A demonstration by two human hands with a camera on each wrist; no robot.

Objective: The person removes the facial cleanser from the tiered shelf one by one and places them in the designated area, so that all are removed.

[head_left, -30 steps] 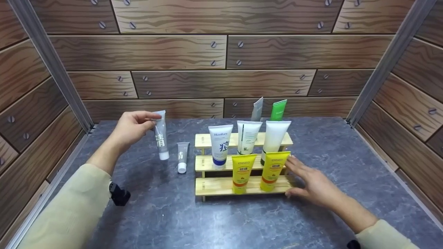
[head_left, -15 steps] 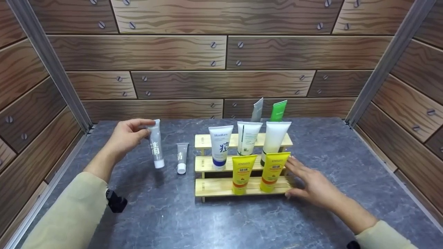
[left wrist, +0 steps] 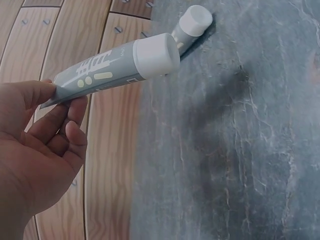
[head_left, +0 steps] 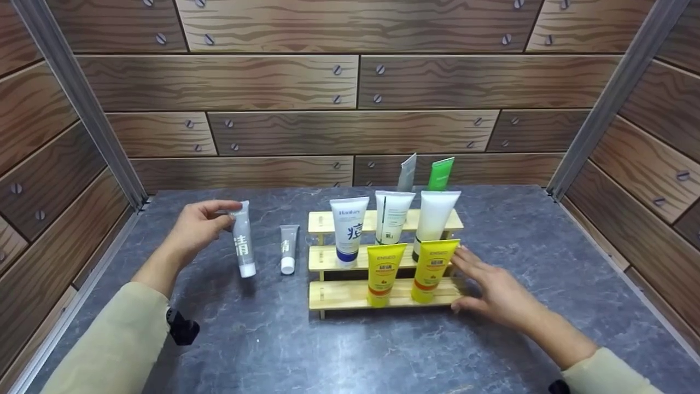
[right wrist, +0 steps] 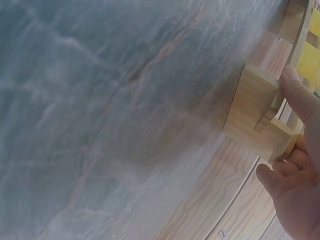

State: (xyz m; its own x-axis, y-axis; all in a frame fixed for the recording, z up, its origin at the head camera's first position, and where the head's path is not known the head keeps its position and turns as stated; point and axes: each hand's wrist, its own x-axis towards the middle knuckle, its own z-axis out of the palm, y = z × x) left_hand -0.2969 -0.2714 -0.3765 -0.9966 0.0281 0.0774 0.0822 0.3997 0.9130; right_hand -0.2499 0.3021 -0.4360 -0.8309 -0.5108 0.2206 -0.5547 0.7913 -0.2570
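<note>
While pinching the crimped end of a grey tube [head_left: 242,241] in the narrowly drawn fingers of the left hand [head_left: 192,230], holding it nearly upright over the bench [head_left: 257,350]. Pointing its white cap [head_left: 248,270] downward, below those fingers. Hanging near a second grey tube [head_left: 288,246], lying on the bench to the right of the left fingers and apart from the held one.

Gripping the end of a stepped wooden rack [head_left: 319,222] in the more widely spread fingers of the right hand [head_left: 500,298]. Bearing, just to the left of the right fingers, two yellow tubes [head_left: 432,271] on the lowest shelf [head_left: 338,295]. Carrying, farther left and beyond these fingers, three white tubes [head_left: 349,224] on the middle shelf [head_left: 319,259]. Showing, farther beyond the right fingers, only the upper parts of a silver tube [head_left: 406,175] and a green tube [head_left: 440,175].
</note>
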